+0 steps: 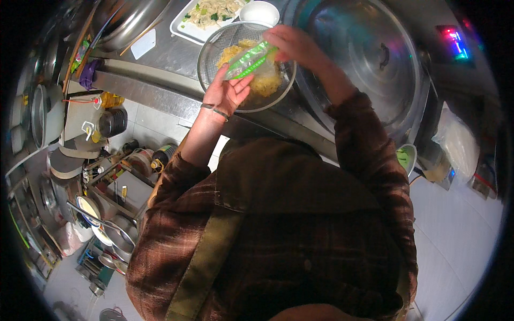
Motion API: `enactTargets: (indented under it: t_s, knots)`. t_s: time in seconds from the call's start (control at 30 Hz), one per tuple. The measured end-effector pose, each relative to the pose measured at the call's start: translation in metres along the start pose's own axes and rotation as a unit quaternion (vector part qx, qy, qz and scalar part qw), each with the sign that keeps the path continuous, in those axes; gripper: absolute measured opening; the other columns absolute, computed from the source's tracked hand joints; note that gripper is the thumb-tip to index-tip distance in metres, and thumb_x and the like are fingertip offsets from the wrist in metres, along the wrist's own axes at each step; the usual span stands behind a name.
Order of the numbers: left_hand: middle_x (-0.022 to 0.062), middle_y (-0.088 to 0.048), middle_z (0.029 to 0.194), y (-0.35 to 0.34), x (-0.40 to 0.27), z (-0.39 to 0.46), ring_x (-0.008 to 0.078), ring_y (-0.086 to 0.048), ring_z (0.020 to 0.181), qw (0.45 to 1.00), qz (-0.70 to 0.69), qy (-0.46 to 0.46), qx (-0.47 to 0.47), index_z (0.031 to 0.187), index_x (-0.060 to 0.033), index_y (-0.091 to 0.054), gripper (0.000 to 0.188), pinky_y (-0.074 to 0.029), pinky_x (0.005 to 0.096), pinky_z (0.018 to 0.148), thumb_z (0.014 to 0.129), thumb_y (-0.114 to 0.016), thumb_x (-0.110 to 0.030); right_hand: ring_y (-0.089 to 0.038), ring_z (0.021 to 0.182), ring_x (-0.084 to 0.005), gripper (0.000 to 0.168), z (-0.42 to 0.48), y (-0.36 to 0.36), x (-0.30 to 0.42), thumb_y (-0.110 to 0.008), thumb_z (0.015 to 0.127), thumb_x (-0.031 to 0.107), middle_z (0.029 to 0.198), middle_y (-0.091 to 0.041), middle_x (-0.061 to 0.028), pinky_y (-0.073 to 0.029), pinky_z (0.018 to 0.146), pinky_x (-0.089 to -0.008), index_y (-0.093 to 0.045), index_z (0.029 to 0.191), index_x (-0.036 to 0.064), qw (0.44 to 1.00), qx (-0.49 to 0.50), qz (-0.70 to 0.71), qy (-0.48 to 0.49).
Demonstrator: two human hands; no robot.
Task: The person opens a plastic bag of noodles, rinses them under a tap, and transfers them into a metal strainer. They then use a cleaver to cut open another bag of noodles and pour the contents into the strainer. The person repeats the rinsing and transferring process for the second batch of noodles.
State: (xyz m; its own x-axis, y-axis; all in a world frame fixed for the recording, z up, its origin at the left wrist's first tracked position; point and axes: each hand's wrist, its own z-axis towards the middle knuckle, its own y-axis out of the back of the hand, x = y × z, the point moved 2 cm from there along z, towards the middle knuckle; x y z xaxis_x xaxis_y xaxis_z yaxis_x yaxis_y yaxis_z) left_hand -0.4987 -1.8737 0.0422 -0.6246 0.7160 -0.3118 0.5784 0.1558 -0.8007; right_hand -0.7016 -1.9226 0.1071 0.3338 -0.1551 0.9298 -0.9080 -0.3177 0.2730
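My left hand (229, 90) and my right hand (289, 46) hold a clear plastic bag with green printed edges (251, 62) between them. The left has its lower left end by the thumb, palm up with the fingers spread. The right pinches its upper right end. Directly below the bag is a round perforated metal strainer basket (204, 66), which holds yellow shredded food (265, 84). Whether anything is inside the bag, I cannot tell. Behind the strainer lie a white tray (188, 34) of pale strips with green pieces and a white bowl (260, 13).
A very large metal lid (361, 68) with a handle lies right of the strainer. At the left stand a big metal bowl (132, 24), a white card-like piece (143, 43) and a purple cloth (88, 74). Oil jugs (112, 120) stand lower left, beyond the steel counter's edge (160, 90).
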Motion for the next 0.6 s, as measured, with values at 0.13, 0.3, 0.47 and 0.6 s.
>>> enactTargets:
  t_s: [0.13, 0.3, 0.47, 0.6]
  knots:
    - [0.0114, -0.056, 0.106, 0.002, -0.007, -0.002, 0.0219, -0.059, 0.094, 1.0, 0.004, 0.005, -0.026, 0.118, -0.0069, -0.042, 0.043, -0.055, 0.0298, 0.065, 0.087, -0.051, -0.035, -0.058, 0.061, -0.0107, 0.032, 0.0, -0.003, 0.005, -0.054, 0.085, 0.03, 0.083, -0.059, -0.0045, -0.046, 0.053, -0.0218, -0.056, 0.104, 0.004, 1.0, -0.022, -0.004, 0.012]
    - [0.0126, -0.054, 0.11, 0.007, -0.003, -0.006, 0.0242, -0.059, 0.095, 0.999, 0.041, -0.013, -0.027, 0.121, -0.0061, -0.04, 0.043, -0.056, 0.0309, 0.063, 0.087, -0.05, -0.032, -0.06, 0.058, -0.0114, 0.03, -0.001, -0.005, -0.003, -0.055, 0.083, 0.03, 0.076, -0.062, -0.0068, -0.047, 0.052, -0.0233, -0.059, 0.099, 0.004, 0.999, -0.032, -0.015, 0.034]
    - [0.0149, -0.05, 0.114, 0.009, 0.006, -0.011, 0.0281, -0.057, 0.097, 0.995, 0.081, -0.038, -0.036, 0.124, -0.0056, -0.035, 0.046, -0.057, 0.0319, 0.061, 0.088, -0.049, -0.03, -0.06, 0.06, -0.0109, 0.03, -0.007, 0.0, -0.018, -0.055, 0.084, 0.03, 0.077, -0.061, -0.0054, -0.047, 0.053, -0.0226, -0.059, 0.097, 0.004, 1.0, -0.018, 0.0, 0.011]
    - [0.0133, -0.049, 0.116, -0.008, 0.011, -0.03, 0.0269, -0.055, 0.1, 0.996, 0.072, -0.043, 0.004, 0.124, -0.0073, -0.036, 0.044, -0.055, 0.0332, 0.063, 0.088, -0.049, -0.031, -0.059, 0.061, -0.0101, 0.028, -0.034, 0.003, 0.005, -0.055, 0.084, 0.029, 0.077, -0.06, -0.0045, -0.047, 0.054, -0.0221, -0.058, 0.097, 0.004, 0.999, -0.033, 0.033, 0.019]
